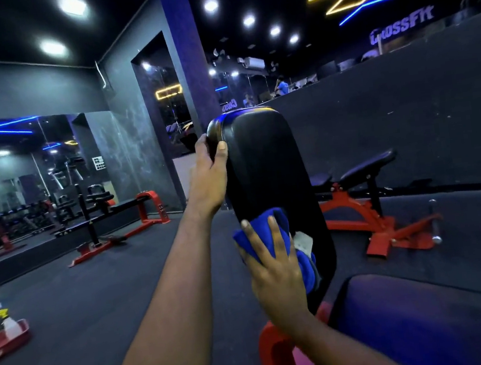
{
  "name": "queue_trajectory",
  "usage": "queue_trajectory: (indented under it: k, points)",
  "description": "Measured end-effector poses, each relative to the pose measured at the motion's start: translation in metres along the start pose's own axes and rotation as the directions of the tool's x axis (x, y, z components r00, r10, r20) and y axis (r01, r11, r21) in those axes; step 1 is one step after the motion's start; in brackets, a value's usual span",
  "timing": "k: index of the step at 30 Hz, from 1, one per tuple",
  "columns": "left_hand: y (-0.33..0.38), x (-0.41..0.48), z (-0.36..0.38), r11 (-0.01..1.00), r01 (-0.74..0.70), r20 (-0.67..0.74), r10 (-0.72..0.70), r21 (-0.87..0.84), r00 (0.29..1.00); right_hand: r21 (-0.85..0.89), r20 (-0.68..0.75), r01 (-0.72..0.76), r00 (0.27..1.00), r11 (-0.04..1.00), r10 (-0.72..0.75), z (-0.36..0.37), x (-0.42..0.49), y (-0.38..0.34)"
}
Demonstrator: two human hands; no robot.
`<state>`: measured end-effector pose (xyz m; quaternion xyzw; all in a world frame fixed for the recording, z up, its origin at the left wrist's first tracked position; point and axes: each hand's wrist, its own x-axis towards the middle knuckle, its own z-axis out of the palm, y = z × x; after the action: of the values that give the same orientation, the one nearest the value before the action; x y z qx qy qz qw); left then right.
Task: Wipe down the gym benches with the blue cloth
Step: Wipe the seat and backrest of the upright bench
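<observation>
On the tall pad, one hand wipes and one hand holds.
Straight fingers (274, 232) of the right hand (274, 269) lie flat and spread on the cloth (259, 225), pushing it onto the low part of the pad (267, 164), likely so that the whole cloth rubs it. The left hand (210, 177) grips the pad's top edge with the thumb in front, likely to keep the pad from rocking under the push. Its other fingers go round the back, out of sight. Most of the cloth hides under the right hand. A white tag (302, 241) peeks out beside it, but I cannot read it. Below, the red frame (278, 350) and the seat (430, 310) are cut off by the picture's edge. Another bench (362, 169) stands well apart behind, and it is too dark to tell if it is clean.
</observation>
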<state>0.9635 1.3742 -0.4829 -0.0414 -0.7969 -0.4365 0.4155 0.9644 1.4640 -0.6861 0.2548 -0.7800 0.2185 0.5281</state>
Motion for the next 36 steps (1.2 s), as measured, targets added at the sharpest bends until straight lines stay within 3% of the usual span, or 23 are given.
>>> queue_trajectory:
  k: [4, 6, 9, 12, 17, 24, 25, 28, 29, 31, 34, 36]
  points:
    - [0.003, -0.020, 0.008, 0.996, 0.084, 0.104, -0.083, -0.004, 0.991, -0.035, 0.127, -0.031, 0.991, 0.999, 0.035, 0.008, -0.067, 0.003]
    - [0.003, -0.030, 0.011, 0.996, 0.083, 0.092, -0.082, -0.013, 0.992, 0.042, 0.145, -0.121, 0.983, 0.992, 0.114, 0.006, -0.094, 0.000]
    - [0.000, -0.035, 0.017, 0.997, 0.068, 0.028, -0.070, 0.043, 0.997, 0.295, 0.054, -0.398, 0.914, 0.869, 0.401, -0.013, -0.093, -0.012]
    - [-0.001, -0.039, 0.025, 0.993, 0.061, -0.033, -0.058, 0.104, 0.998, 0.425, -0.030, -0.432, 0.872, 0.796, 0.489, -0.020, -0.050, -0.017]
    - [-0.006, -0.054, 0.044, 0.983, 0.102, -0.189, -0.072, 0.154, 0.979, 0.186, 0.101, -0.467, 0.884, 0.864, 0.456, 0.003, -0.026, -0.018]
    - [-0.023, -0.066, 0.066, 0.986, 0.148, -0.270, -0.121, 0.081, 0.955, 0.217, 0.096, -0.543, 0.839, 0.811, 0.536, 0.018, -0.096, -0.002]
    - [-0.023, -0.068, 0.067, 0.985, 0.147, -0.269, -0.119, 0.087, 0.956, 0.283, 0.089, -0.623, 0.774, 0.729, 0.627, 0.016, -0.103, -0.003]
    - [-0.026, -0.071, 0.070, 0.984, 0.144, -0.301, -0.106, 0.107, 0.948, 0.510, 0.084, -0.802, 0.407, 0.312, 0.910, 0.010, -0.097, -0.001]
    - [-0.027, -0.071, 0.072, 0.982, 0.143, -0.323, -0.097, 0.121, 0.941, 0.521, 0.116, -0.822, 0.334, 0.229, 0.935, 0.009, -0.088, 0.000]
    - [-0.030, -0.071, 0.076, 0.977, 0.144, -0.372, -0.077, 0.156, 0.925, 0.482, 0.223, -0.866, 0.270, 0.135, 0.937, 0.012, -0.071, 0.006]
    - [-0.034, -0.071, 0.080, 0.972, 0.132, -0.431, -0.037, 0.192, 0.902, 0.346, 0.390, -0.937, 0.099, -0.046, 0.915, 0.020, -0.049, 0.027]
    - [-0.037, -0.070, 0.083, 0.976, 0.116, -0.447, -0.021, 0.186, 0.894, 0.261, 0.464, -0.961, 0.038, -0.096, 0.885, 0.023, -0.041, 0.051]
